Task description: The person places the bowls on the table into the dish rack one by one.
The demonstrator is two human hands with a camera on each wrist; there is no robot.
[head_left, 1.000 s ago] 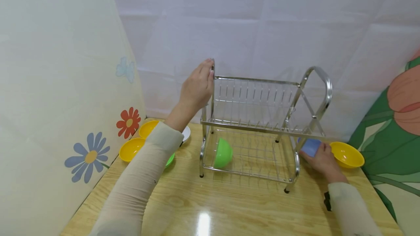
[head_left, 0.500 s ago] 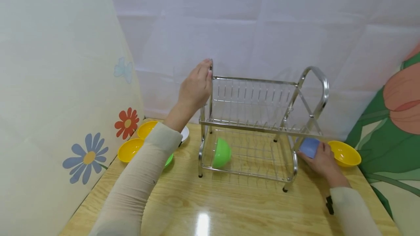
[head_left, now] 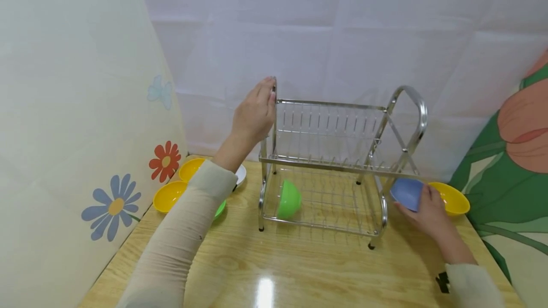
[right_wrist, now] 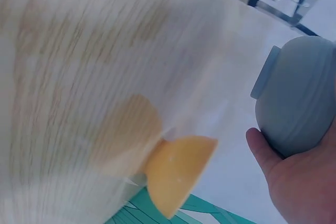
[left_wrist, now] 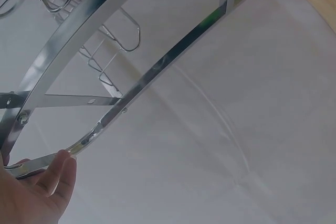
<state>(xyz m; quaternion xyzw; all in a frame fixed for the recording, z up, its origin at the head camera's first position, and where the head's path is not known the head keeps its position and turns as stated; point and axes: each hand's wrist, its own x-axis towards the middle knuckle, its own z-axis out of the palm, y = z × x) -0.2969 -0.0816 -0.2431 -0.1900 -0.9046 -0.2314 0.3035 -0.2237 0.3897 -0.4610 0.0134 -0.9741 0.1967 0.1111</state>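
Observation:
A two-tier metal dish rack (head_left: 329,168) stands in the middle of the table. My left hand (head_left: 254,114) grips the top of its left side frame; in the left wrist view, the fingers (left_wrist: 59,174) curl round the bent metal bar (left_wrist: 31,166). Beside the rack's right legs, my right hand (head_left: 432,213) holds a blue bowl (head_left: 406,194). The right wrist view shows the bowl's rounded outside (right_wrist: 296,95), with the thumb against it. On the rack's lower tier, at the left, a green bowl (head_left: 290,199) stands on its edge.
A yellow bowl (head_left: 455,199) sits right behind my right hand. At the left are two more yellow bowls (head_left: 169,197), a white bowl (head_left: 241,175) and a green one (head_left: 220,210), partly hidden by my left arm. Fabric walls border the wooden table (head_left: 239,270).
My right hand has lifted the blue bowl a little and tipped it, shifting slightly right. My left hand keeps its grip on the rack.

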